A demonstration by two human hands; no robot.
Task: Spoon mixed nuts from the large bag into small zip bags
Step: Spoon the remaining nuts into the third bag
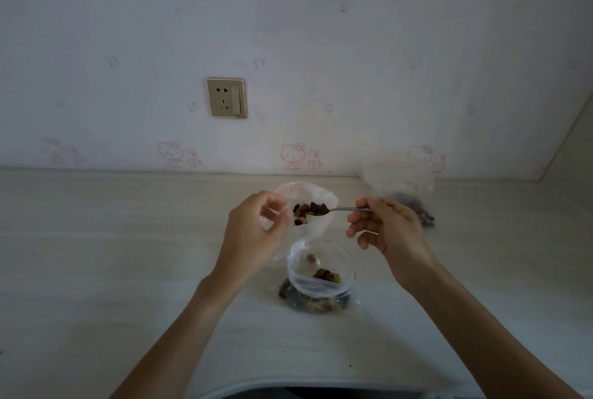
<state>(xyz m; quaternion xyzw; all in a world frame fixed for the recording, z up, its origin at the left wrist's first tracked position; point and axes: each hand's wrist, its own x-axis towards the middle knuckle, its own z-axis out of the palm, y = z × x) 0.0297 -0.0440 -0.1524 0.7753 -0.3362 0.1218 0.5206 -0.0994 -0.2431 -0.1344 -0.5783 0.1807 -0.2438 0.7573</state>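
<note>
My left hand (253,231) pinches the rim of a small clear zip bag (316,203) and holds its mouth open above the table. My right hand (388,228) grips the handle of a metal spoon (340,208). The spoon's bowl is heaped with mixed nuts (309,208) and sits at the mouth of that bag; a few pieces fall off its tip. Below, a second clear bag (321,273) stands open on the table with nuts in its bottom. A third clear bag with nuts (401,187) stands at the back right, behind my right hand, and looks blurred.
The pale wooden tabletop (112,254) runs to a wall with cartoon-cat wallpaper. A gold wall socket (227,98) is set above the table at the left of centre. The table's rounded front edge (288,382) lies close to me.
</note>
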